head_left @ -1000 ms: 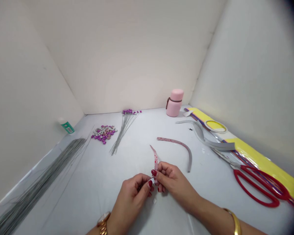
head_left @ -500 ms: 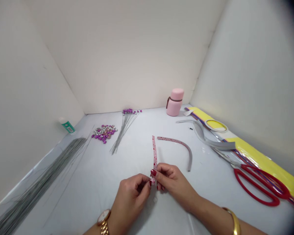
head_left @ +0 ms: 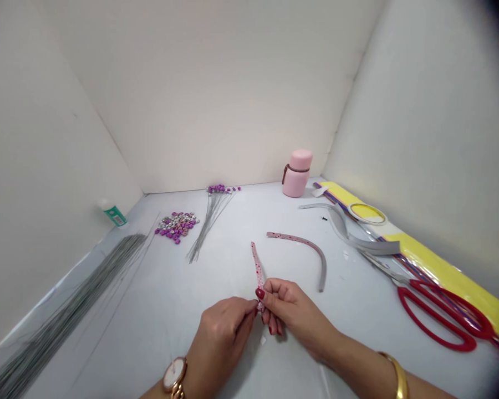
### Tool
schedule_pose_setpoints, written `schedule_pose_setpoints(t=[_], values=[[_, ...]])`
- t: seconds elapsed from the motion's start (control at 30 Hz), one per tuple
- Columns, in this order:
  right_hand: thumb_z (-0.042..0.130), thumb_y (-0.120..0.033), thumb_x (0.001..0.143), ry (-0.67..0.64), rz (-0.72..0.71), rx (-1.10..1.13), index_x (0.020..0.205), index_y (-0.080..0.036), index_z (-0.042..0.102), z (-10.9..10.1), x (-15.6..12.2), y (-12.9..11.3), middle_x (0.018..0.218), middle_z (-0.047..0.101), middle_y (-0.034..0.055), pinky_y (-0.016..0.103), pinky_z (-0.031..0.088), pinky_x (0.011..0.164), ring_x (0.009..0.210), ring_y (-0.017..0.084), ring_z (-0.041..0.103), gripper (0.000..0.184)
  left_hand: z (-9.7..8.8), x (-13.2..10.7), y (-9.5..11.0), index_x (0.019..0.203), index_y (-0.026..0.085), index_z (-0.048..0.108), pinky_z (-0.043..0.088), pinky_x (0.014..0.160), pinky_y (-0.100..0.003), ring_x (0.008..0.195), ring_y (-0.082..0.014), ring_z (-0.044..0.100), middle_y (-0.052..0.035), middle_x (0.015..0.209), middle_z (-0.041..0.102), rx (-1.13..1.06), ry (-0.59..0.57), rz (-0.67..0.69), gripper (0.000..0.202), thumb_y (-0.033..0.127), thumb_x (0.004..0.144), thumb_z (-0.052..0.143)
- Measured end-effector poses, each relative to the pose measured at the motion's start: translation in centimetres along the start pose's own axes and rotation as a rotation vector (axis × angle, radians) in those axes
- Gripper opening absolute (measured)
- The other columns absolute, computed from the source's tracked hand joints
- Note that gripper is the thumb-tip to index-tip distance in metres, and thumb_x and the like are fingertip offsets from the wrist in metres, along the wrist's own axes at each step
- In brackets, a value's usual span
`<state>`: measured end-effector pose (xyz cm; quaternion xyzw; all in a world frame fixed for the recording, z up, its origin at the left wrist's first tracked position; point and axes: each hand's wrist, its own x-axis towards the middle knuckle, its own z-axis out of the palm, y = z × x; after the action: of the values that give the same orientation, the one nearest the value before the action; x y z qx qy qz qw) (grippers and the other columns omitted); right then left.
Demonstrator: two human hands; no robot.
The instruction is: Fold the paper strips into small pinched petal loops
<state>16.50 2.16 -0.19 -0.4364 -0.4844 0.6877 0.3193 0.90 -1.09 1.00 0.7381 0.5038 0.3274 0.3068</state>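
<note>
A narrow pink patterned paper strip (head_left: 256, 265) rises from between my fingers, its free end pointing away over the table. My right hand (head_left: 289, 305) pinches it near its lower end, thumb on top. From the left, my left hand (head_left: 228, 321) is closed on the strip's folded end, where the fingertips of both hands meet. The fold itself is small and partly hidden by the fingers. Beyond my right hand a second strip (head_left: 301, 240), pink at one end and grey along its curve, lies on the table. A tiny white scrap (head_left: 263, 340) lies below the hands.
At left lie a wire bundle (head_left: 87, 282), a glue stick (head_left: 115, 215) and a bead pile (head_left: 177, 226). Purple-tipped wires (head_left: 210, 216) and a pink flask (head_left: 297, 174) are at the back. Red-handled scissors (head_left: 441, 313), grey strips (head_left: 374, 245), a tape ring (head_left: 385, 217) and yellow sheets (head_left: 441, 266) line the right.
The free end of the pink strip has swung left and sits slightly lower. My right hand's lower fingers have extended a little, and my left fingers have closed further at the fold.
</note>
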Motion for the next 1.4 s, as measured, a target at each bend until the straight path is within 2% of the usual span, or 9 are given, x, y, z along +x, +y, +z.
schedule_pose_setpoints(t=[0.1,0.23,0.33,0.7,0.87,0.97,1.17,1.27,1.4], values=[[0.051,-0.047,0.078,0.026,-0.05,-0.045,0.066,-0.017,0.047,0.2,-0.2,-0.2,0.052,0.054,-0.004,0.017,0.03,0.038,0.038,0.006,0.044,0.033,-0.1,0.2,0.2,0.08,0.017,0.068,0.041,0.069,-0.026,0.071,-0.018,0.059,-0.007,0.076,0.068,-0.031,-0.001,-0.039,0.02,0.02,0.081,0.047],[0.05,-0.039,0.082,0.118,-0.247,-0.266,0.062,-0.018,0.049,0.2,-0.7,-0.5,0.051,0.049,-0.0044,0.02,0.033,0.045,0.045,0.008,0.044,0.029,0.3,0.9,0.6,0.069,0.014,0.063,0.041,0.055,-0.022,0.056,-0.013,0.055,-0.0036,0.063,0.063,-0.554,-0.048,-0.439,0.013,0.021,0.075,0.054],[0.049,-0.039,0.082,0.135,-0.257,-0.301,0.063,-0.018,0.049,0.1,-0.7,-0.4,0.048,0.047,-0.0051,0.02,0.033,0.045,0.045,0.009,0.043,0.028,0.6,1.3,0.8,0.068,0.012,0.062,0.04,0.055,-0.02,0.053,-0.0097,0.053,-0.0015,0.06,0.061,-0.851,-0.077,-0.585,0.01,0.022,0.071,0.06],[0.046,-0.042,0.083,0.062,-0.194,-0.199,0.066,-0.018,0.047,0.3,-0.6,-0.2,0.056,0.051,-0.0037,0.02,0.034,0.043,0.044,0.008,0.045,0.03,0.9,0.8,0.2,0.077,0.013,0.065,0.043,0.068,-0.027,0.071,-0.0169,0.059,-0.0063,0.073,0.067,-0.619,-0.003,-0.319,0.013,0.021,0.077,0.055],[0.044,-0.034,0.085,0.155,-0.422,-0.53,0.059,-0.019,0.047,0.1,-1.0,-0.4,0.053,0.045,-0.0035,0.022,0.032,0.048,0.049,0.011,0.041,0.03,0.5,1.0,0.6,0.068,0.011,0.065,0.041,0.056,-0.02,0.056,-0.0101,0.053,-0.0022,0.061,0.062,-0.872,-0.044,-0.597,0.008,0.018,0.069,0.062],[0.044,-0.036,0.085,0.144,-0.395,-0.493,0.061,-0.02,0.048,0.1,-0.9,-0.5,0.053,0.048,-0.003,0.023,0.034,0.049,0.05,0.011,0.044,0.03,0.4,1.0,0.7,0.072,0.01,0.065,0.041,0.058,-0.019,0.057,-0.0083,0.054,-0.0036,0.069,0.062,-1.133,-0.125,-0.696,0.008,0.017,0.067,0.064],[0.05,-0.045,0.08,-0.003,-0.144,-0.182,0.07,-0.018,0.049,0.0,-0.3,0.0,0.056,0.053,-0.004,0.019,0.034,0.043,0.043,0.008,0.046,0.028,0.4,1.3,0.5,0.067,0.011,0.065,0.039,0.059,-0.022,0.058,-0.0114,0.054,-0.0018,0.059,0.062,-0.877,-0.002,-0.524,0.01,0.021,0.068,0.065],[0.049,-0.045,0.081,-0.013,-0.132,-0.129,0.067,-0.017,0.049,-0.1,-0.1,0.0,0.055,0.053,-0.0037,0.018,0.033,0.042,0.042,0.006,0.045,0.031,0.4,1.5,0.3,0.075,0.01,0.065,0.041,0.064,-0.025,0.064,-0.0138,0.057,-0.005,0.066,0.065,-0.895,-0.031,-0.443,0.015,0.024,0.072,0.062],[0.047,-0.047,0.082,0.017,-0.144,-0.084,0.068,-0.017,0.049,-0.1,-0.1,-0.2,0.056,0.054,-0.0033,0.018,0.034,0.043,0.043,0.007,0.045,0.033,0.5,1.4,0.0,0.08,0.01,0.065,0.041,0.06,-0.023,0.06,-0.0122,0.055,-0.0048,0.065,0.065,-0.854,0.017,-0.492,0.019,0.027,0.071,0.064]])
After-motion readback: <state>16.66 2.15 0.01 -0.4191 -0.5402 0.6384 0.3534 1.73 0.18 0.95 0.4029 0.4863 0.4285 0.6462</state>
